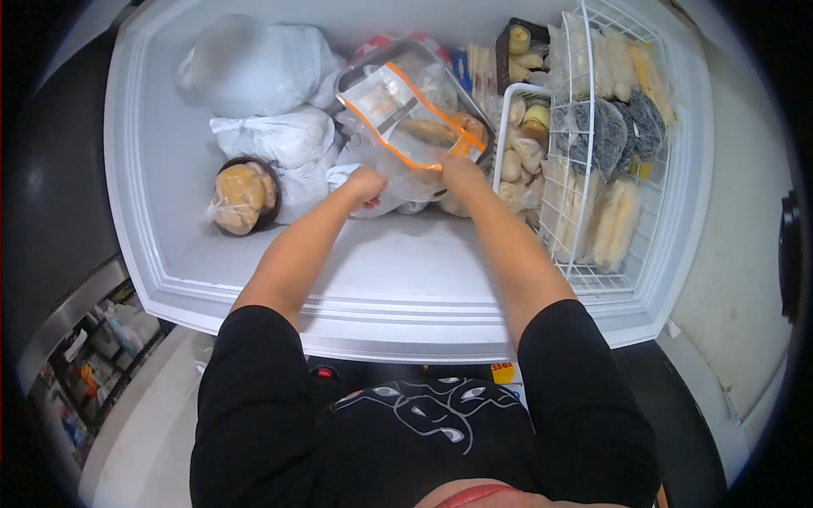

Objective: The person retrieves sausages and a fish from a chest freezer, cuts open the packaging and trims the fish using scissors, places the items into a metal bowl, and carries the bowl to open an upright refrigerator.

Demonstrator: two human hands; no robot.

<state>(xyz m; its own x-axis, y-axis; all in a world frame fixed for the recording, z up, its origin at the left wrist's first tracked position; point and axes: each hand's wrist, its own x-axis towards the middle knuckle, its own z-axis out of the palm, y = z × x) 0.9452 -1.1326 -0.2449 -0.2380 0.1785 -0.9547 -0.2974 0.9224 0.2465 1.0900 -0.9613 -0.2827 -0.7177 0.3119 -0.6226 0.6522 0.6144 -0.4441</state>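
Observation:
Inside a white chest freezer, a clear plastic pouch with orange edging [406, 114] lies over a dark-rimmed metal tray [347, 78]. My right hand [461, 173] is closed on the pouch's lower right corner, its fingertips partly hidden. Left of it, my left hand [364, 186] has curled fingers, beside a white plastic bag [296, 144] and the pouch's lower left side. What those fingers hold, if anything, is hidden. Wrapped food shows under and through the pouch.
A large white bag [262, 68] fills the back left. Below it stands a dark round bowl [273, 207] with bagged food [240, 199]. At the right, a white wire basket [580, 127] holds several wrapped packs. The freezer's front rim [406, 317] runs under my forearms.

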